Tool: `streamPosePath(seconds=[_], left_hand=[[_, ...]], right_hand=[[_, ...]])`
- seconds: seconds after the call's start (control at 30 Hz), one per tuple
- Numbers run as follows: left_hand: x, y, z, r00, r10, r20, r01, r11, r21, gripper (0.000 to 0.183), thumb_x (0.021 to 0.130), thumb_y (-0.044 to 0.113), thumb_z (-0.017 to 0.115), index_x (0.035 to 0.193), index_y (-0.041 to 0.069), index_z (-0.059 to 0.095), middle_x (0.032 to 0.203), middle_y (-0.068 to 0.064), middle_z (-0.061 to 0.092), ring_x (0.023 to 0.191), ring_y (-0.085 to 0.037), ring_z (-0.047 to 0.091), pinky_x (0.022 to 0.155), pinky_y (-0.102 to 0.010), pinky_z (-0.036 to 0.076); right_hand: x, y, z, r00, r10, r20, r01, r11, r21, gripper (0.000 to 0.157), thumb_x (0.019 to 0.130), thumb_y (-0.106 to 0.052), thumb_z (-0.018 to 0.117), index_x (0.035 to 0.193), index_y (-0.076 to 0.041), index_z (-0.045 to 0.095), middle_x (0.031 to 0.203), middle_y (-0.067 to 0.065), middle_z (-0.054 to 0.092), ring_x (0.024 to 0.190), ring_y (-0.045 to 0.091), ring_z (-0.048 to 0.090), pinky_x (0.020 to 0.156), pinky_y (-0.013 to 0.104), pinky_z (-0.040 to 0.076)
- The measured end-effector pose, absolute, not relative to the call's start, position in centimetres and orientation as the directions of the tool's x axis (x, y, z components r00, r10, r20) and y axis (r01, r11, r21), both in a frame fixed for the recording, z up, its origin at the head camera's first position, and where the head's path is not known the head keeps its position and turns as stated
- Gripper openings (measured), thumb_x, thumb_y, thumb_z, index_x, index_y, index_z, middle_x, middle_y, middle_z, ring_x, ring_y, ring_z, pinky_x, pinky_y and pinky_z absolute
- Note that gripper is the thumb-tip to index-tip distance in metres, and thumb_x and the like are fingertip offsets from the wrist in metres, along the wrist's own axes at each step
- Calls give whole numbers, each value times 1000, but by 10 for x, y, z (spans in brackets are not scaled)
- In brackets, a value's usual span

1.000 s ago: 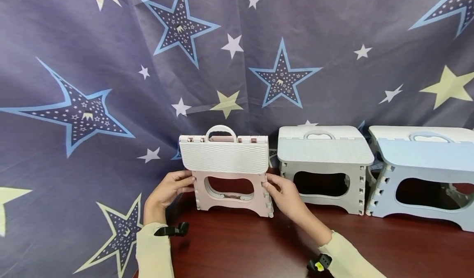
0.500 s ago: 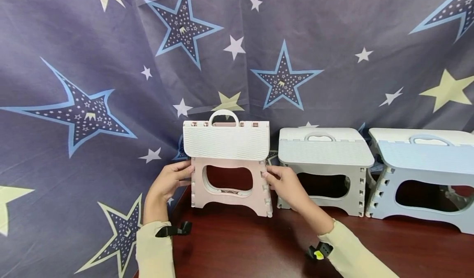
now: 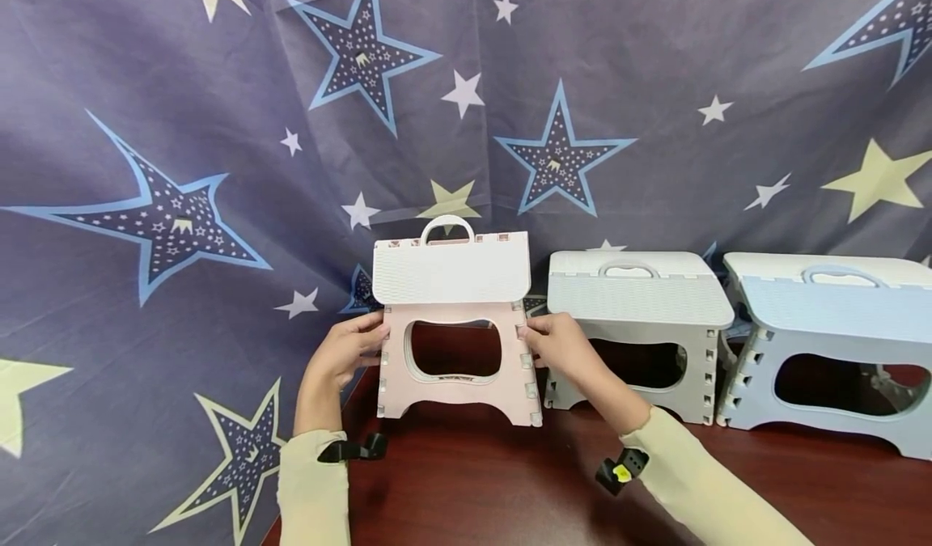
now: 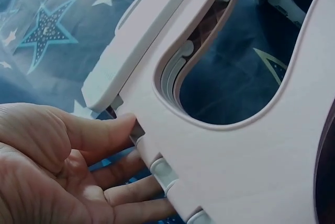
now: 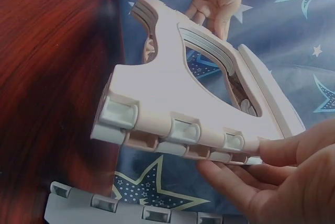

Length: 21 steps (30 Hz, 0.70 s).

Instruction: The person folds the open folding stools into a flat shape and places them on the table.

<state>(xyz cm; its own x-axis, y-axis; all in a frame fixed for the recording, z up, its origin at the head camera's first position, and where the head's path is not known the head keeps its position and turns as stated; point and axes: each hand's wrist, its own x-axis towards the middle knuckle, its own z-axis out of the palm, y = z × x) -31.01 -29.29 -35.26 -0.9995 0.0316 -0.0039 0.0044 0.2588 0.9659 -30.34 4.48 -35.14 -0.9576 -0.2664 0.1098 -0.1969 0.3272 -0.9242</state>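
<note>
A pink folding step stool (image 3: pixel 452 384) with a white top flap and a white carry handle (image 3: pixel 447 224) stands upright, its legs folded close together. My left hand (image 3: pixel 349 350) pinches its left side edge, thumb in front and fingers behind. In the left wrist view that hand (image 4: pixel 68 166) has its thumb at a hinge just under the top flap. On the opposite edge my right hand (image 3: pixel 564 348) pinches the stool likewise. The right wrist view shows the right hand's thumb and fingers (image 5: pixel 277 182) on the hinged edge. Whether the stool's feet touch the table cannot be told.
Right of the pink stool, a grey folding stool (image 3: pixel 641 299) and a blue folding stool (image 3: pixel 848 311) stand unfolded on the dark red table (image 3: pixel 466 481). A star-patterned curtain (image 3: pixel 408 166) hangs behind and to the left.
The pink stool's top has risen in the head view, and more of its front panel shows. Both hands have moved slightly up with it, keeping their grip. The other stools stay put.
</note>
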Motion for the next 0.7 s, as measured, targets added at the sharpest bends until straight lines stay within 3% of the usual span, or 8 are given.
streamPosePath(seconds=[0.2, 0.43, 0.57, 0.7], left_hand=[[-311, -289, -354, -999, -34, -37, -45, 273, 961, 55, 106, 16, 55, 155, 0, 38, 135, -18, 60, 99, -11, 62, 94, -43, 55], [-313, -288, -359, -995, -42, -88, -96, 242, 966, 55, 105, 13, 55, 155, -2, 37, 108, -3, 67, 91, -9, 64, 87, -40, 55], [-315, -288, -362, -993, -49, -109, -118, 236, 965, 54, 105, 12, 55, 154, -2, 38, 109, -5, 67, 91, -10, 65, 87, -41, 55], [-317, -285, -364, -991, -64, -116, -128, 239, 962, 52, 104, 10, 54, 153, -2, 40, 108, -7, 66, 88, -9, 65, 82, -38, 57]], right_hand=[[-305, 39, -353, -967, -246, 68, -151, 338, -929, 31, 105, -5, 51, 127, 14, 63, 115, 30, 68, 99, 35, 71, 80, 43, 63], [-307, 34, -356, -969, -245, 24, -107, 330, -938, 32, 106, -5, 49, 128, 14, 62, 111, 29, 67, 93, 26, 69, 77, 43, 63], [-308, 33, -358, -969, -248, 2, -88, 336, -938, 33, 106, -5, 48, 128, 15, 61, 108, 28, 68, 88, 22, 69, 75, 42, 63], [-310, 32, -358, -971, -237, -19, -67, 350, -934, 33, 106, -6, 48, 127, 16, 61, 93, 21, 67, 77, 19, 66, 73, 41, 62]])
